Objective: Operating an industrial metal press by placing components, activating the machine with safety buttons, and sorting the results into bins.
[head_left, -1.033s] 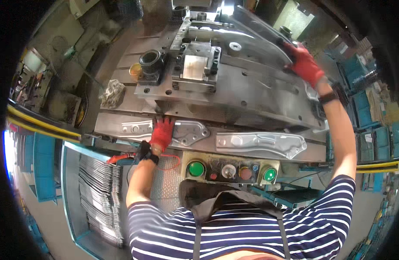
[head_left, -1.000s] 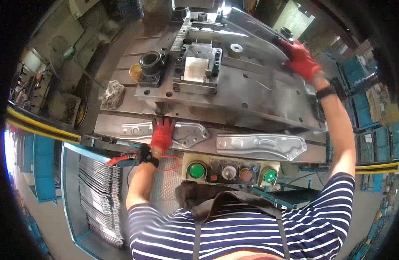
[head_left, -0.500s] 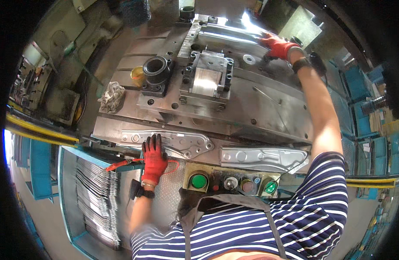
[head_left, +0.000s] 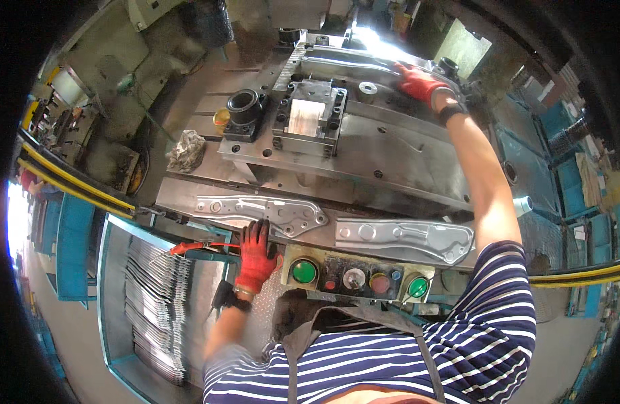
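My left hand [head_left: 257, 260], in a red glove with dark fingertips, lies at the table's near edge with its fingers stretched out. Its fingertips are at the lower edge of a pressed sheet-metal bracket [head_left: 259, 206], and nothing shows in its grasp. Across the die, my right hand [head_left: 420, 83], also red-gloved, reaches far out to the back right. Its fingers close on the right end of a long pressed metal part [head_left: 350, 65] along the back of the die; glare partly hides the fingertips. A second bracket [head_left: 397, 236] lies to the right of the first.
A die block [head_left: 307, 116] stands mid-table, beside a black guide bushing [head_left: 244, 108] and a crumpled rag [head_left: 186, 151]. Before me sits a control box with green buttons [head_left: 304, 271]. At lower left, a blue-framed bin [head_left: 107, 289] holds many stacked metal parts. An orange-red tool [head_left: 182, 248] hangs near it.
The whole view has shifted a little. My right hand has moved slightly left and nearer, still at the end of the long part. My left hand has slid slightly right along the edge.
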{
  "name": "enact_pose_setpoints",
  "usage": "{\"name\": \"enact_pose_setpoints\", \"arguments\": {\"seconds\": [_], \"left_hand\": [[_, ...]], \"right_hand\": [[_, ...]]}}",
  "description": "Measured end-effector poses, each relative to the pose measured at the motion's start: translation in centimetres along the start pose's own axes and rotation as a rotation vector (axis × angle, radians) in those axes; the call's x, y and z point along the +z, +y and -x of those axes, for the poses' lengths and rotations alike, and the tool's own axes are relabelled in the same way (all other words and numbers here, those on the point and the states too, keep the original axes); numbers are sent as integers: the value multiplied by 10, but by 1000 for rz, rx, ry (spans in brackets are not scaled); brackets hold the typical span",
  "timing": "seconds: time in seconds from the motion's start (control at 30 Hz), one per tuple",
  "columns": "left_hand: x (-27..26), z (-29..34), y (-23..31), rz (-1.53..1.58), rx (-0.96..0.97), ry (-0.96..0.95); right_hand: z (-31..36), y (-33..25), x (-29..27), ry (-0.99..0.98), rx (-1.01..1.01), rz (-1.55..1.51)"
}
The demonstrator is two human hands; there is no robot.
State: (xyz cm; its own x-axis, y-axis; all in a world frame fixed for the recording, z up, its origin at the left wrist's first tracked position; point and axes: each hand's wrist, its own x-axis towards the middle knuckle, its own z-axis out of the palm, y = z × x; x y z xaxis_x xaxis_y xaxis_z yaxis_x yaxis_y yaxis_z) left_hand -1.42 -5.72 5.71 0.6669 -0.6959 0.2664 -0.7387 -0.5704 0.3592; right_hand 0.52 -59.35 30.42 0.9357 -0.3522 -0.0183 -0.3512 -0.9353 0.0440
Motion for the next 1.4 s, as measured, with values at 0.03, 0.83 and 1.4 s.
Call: {"name": "enact_pose_setpoints", "arguments": {"seconds": [0.03, 0.83, 1.4], "left_hand": [[4, 6, -1, -13, 12, 23], [116, 89, -9, 978, -667, -385], [139, 80, -15, 590, -562, -351]], "right_hand": [[-4, 7, 8, 70, 33, 112], [497, -13, 205, 531, 567, -332], [525, -48, 375, 117, 787, -724]]}}
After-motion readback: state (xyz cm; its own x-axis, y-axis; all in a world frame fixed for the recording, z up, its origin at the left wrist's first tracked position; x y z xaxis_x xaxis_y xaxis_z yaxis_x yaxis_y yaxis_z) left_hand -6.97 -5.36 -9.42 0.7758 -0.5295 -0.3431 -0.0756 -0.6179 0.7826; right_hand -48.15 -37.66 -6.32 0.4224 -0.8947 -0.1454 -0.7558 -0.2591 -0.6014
